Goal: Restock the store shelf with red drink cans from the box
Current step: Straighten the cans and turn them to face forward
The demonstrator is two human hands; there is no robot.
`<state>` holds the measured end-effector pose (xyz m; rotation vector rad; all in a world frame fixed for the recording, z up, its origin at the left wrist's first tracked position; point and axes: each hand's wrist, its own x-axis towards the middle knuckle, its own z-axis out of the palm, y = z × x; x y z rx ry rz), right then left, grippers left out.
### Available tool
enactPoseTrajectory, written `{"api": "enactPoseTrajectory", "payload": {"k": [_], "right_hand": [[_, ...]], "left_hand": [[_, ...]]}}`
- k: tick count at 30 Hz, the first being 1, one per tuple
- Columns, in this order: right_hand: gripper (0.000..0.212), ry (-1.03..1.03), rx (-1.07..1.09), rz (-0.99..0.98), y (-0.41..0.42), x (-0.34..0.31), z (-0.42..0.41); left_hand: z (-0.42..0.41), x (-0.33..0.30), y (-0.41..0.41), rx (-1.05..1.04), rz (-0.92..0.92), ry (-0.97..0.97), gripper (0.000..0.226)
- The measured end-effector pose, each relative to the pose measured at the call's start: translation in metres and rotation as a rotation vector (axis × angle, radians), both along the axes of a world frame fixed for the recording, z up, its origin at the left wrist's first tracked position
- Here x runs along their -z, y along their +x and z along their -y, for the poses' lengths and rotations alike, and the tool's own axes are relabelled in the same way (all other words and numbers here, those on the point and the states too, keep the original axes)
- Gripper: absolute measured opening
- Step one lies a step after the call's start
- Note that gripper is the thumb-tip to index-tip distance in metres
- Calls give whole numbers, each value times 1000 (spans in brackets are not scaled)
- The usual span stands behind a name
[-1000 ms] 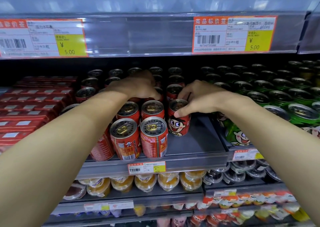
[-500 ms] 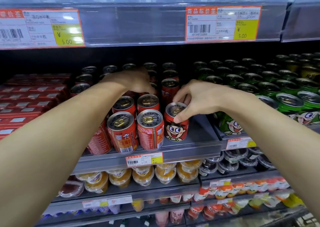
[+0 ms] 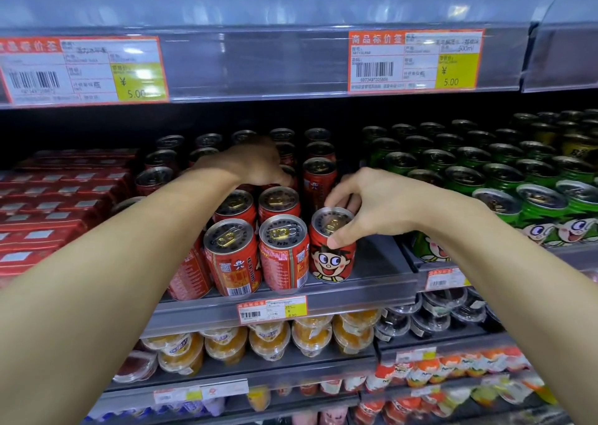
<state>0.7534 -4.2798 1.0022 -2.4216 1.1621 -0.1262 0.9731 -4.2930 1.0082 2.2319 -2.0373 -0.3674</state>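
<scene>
A red can with a cartoon face (image 3: pixel 330 256) is gripped at its top rim by the right hand (image 3: pixel 372 206), thumb on the near side and fingers curled over the far side; the can stands upright near the front edge of the grey shelf (image 3: pixel 372 282), just right of two front-row red cans (image 3: pixel 255 256). Further back, the left hand (image 3: pixel 255 162) is laid over the tops of the red cans in the middle rows, its fingertips hidden. Green cans (image 3: pixel 485 178) are ranked toward the right end of the shelf, red cartons (image 3: pixel 58 204) toward the left end. A price label (image 3: pixel 271 308) is fixed to the shelf's front edge, and orange jelly cups (image 3: pixel 291 337) are stacked on the shelf below
</scene>
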Motion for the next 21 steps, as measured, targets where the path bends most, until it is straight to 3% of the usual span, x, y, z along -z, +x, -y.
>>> {"api": "enactPoseTrajectory", "payload": {"k": [5, 8, 13, 16, 19, 21], "right_hand": [[64, -26, -43, -57, 1, 0, -1], [59, -8, -68, -76, 0, -1, 0], [51, -59, -9, 94, -4, -7, 22], [46, -111, 42, 193, 5, -8, 46], [51, -153, 31, 110, 18, -6, 64], [42, -155, 30, 63, 27, -1, 77]], "left_hand": [[-3, -1, -1, -1, -2, 6, 51], [-3, -1, 0, 3, 1, 15, 53], [1, 4, 11, 5, -22, -51, 60], [12, 10, 19, -30, -99, -175, 50], [27, 11, 23, -55, -102, -228, 37], [37, 11, 24, -51, -70, -240, 37]]}}
